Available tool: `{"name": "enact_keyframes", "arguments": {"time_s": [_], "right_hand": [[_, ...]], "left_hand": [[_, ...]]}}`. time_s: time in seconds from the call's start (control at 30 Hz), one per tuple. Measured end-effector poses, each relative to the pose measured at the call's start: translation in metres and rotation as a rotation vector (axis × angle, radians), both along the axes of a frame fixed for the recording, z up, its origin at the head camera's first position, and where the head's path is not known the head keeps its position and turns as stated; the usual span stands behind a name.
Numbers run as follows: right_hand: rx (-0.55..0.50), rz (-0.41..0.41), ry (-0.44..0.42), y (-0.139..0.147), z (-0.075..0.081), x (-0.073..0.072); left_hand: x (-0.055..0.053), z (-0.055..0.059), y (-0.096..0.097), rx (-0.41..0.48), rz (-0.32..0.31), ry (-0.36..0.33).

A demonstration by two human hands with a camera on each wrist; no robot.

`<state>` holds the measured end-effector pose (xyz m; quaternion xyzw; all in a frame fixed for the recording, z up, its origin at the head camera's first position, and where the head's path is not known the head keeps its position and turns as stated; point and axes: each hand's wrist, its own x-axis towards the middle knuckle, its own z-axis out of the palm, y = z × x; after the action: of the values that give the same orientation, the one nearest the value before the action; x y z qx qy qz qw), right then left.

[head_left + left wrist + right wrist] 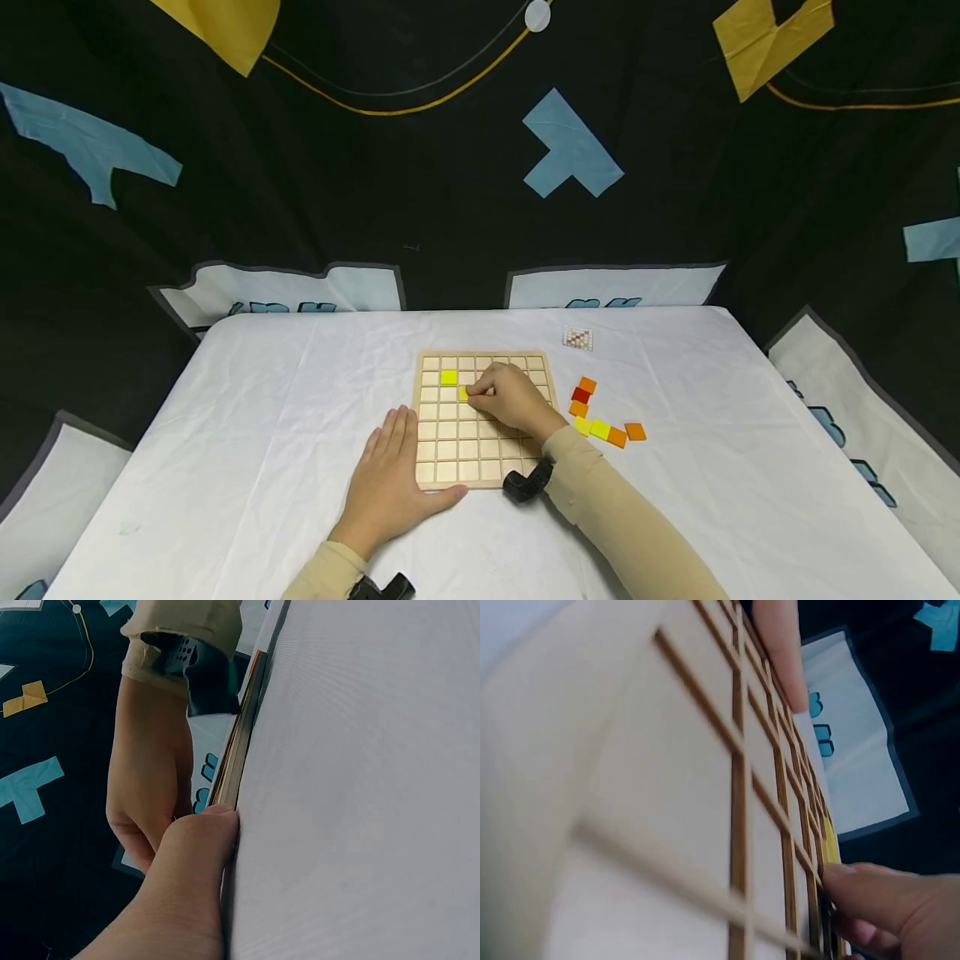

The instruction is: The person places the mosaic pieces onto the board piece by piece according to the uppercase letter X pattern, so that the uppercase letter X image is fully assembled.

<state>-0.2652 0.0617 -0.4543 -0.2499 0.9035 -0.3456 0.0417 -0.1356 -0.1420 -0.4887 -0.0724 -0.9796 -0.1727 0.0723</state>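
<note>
A square wooden grid board [446,477] lies on the white table. My left hand [390,479] rests flat at its lower left corner, fingers straight along the left edge and thumb [214,832] against the near edge. Over the upper middle of the grid, my right hand [513,400] pinches a yellow square tile [463,393] between thumb and fingertips, partly covering it. Up and to the left, another yellow tile [448,377] sits in a cell. In the right wrist view, the thumb [862,889] is low over the raised wooden grid lines.
Right of the board lie loose square tiles: a red tile [581,395], several orange tiles such as this orange tile [635,432], and yellow tiles [600,429]. A small printed pattern card [578,338] lies beyond them. A dark curtain [450,208] hangs behind the table.
</note>
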Motion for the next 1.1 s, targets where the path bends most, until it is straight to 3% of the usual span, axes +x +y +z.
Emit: {"name": "enact_keyframes", "arguments": {"time_s": [0.17,0.53,0.77,1.1], "right_hand": [[0.041,0.028,0.008,0.018,0.006,0.005],[0.243,-0.097,0.113,0.099,0.016,0.009],[0.340,-0.150,0.009,0.137,0.017,0.008],[0.333,-0.201,-0.058,0.144,0.013,0.005]], "left_hand": [[0.000,0.001,0.001,0.004,0.000,-0.002],[0.002,0.002,0.002,0.013,-0.001,-0.002],[0.001,-0.001,0.000,0.014,-0.002,0.005],[0.000,-0.003,0.001,0.024,-0.002,0.019]]}}
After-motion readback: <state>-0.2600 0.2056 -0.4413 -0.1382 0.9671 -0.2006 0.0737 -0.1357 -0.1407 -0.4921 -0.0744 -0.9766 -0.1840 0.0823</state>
